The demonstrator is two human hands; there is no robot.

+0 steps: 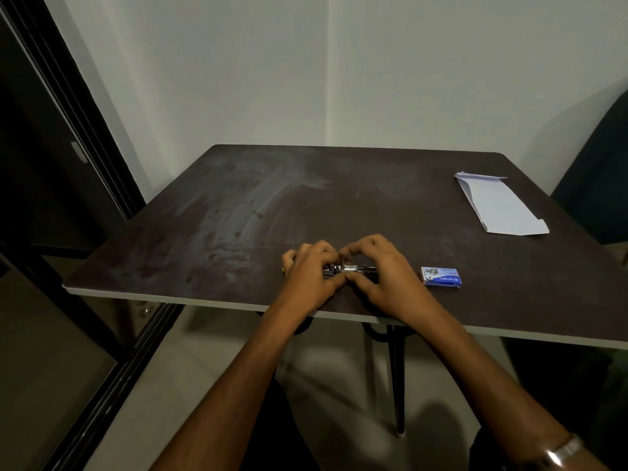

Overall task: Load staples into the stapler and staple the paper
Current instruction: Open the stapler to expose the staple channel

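Both hands meet over the stapler (350, 269), which lies lengthwise near the front edge of the dark brown table (238, 205), its metal body showing in the gap between them. The left hand (311, 270) curls its fingers round the stapler's left end, thumb tucked against its near side. The right hand (377, 266) grips the right end, fingers arched over the top and thumb pressing in from the near side; whether the stapler's magazine is open is hidden beneath the fingers. Just to the right of the right hand, apart from it, a small blue staple box (441, 276) lies flat on the table. Well away at the far right corner, a folded white sheet of paper (499, 205) lies on the tabletop. A metal watch band (562, 452) circles the right wrist.
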